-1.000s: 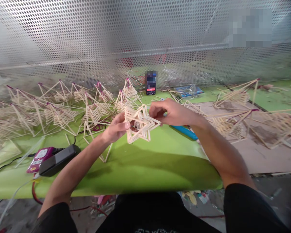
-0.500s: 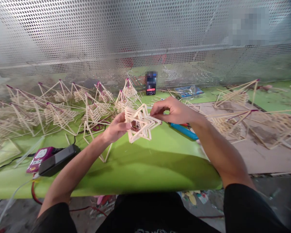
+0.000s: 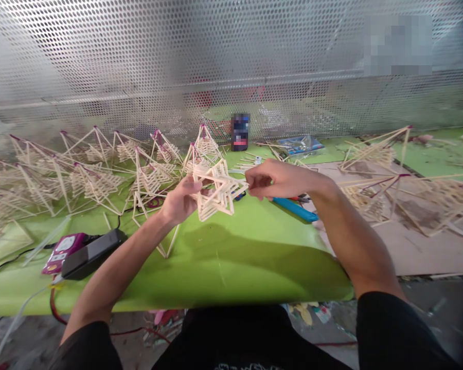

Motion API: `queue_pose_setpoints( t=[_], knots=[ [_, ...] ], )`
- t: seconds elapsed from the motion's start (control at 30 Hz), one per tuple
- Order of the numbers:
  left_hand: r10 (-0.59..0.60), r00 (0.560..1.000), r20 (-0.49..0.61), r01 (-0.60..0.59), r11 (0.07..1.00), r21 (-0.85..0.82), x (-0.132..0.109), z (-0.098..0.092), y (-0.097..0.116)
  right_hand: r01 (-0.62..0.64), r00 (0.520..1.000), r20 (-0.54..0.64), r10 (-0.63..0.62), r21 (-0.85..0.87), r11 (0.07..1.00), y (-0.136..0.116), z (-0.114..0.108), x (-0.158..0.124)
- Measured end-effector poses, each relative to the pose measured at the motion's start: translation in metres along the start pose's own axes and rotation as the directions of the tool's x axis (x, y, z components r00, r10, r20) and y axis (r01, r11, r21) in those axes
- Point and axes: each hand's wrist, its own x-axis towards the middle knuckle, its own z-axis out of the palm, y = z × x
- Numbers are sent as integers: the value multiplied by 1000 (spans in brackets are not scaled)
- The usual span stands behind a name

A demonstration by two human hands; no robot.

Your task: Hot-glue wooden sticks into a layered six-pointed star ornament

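A star-shaped frame of stacked pale wooden sticks (image 3: 218, 191) is held above the green table, tilted so that its star outline faces me. My left hand (image 3: 180, 199) grips its left side, thumb on the front. At the star's right point is my right hand (image 3: 268, 180), its fingers curled together in a pinch. Whatever lies between those fingertips is hidden or too small to name. Beneath and beside the right hand, a tool with a blue handle (image 3: 295, 209) lies on the table.
Several stick pyramids with purple-tied tops (image 3: 154, 172) crowd the left and back; others stand on a board (image 3: 409, 257) at right. A phone (image 3: 240, 132) leans upright at the back. A black power adapter (image 3: 94, 254) and purple packet (image 3: 64, 252) lie front left. Perforated sheeting (image 3: 177, 61) rises behind.
The star frame and my left hand have shifted slightly left and up, with the frame turned a little. My right hand has moved slightly right, its fingers more curled.
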Motion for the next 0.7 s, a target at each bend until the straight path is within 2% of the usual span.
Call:
queue_pose_setpoints(
  t=[0.3,0.43,0.7],
  knots=[
    [0,1000,-28,0,1000,15,1,-4,-3,17,997,79,-7,-126,992,-4,0,-1],
    [6,1000,-11,-6,1000,23,0,-4,-4,14,997,79,-4,-131,991,-1,0,0],
    [5,1000,15,-5,999,40,-1,-6,-8,33,997,73,-14,-262,965,-1,3,1]
  ],
)
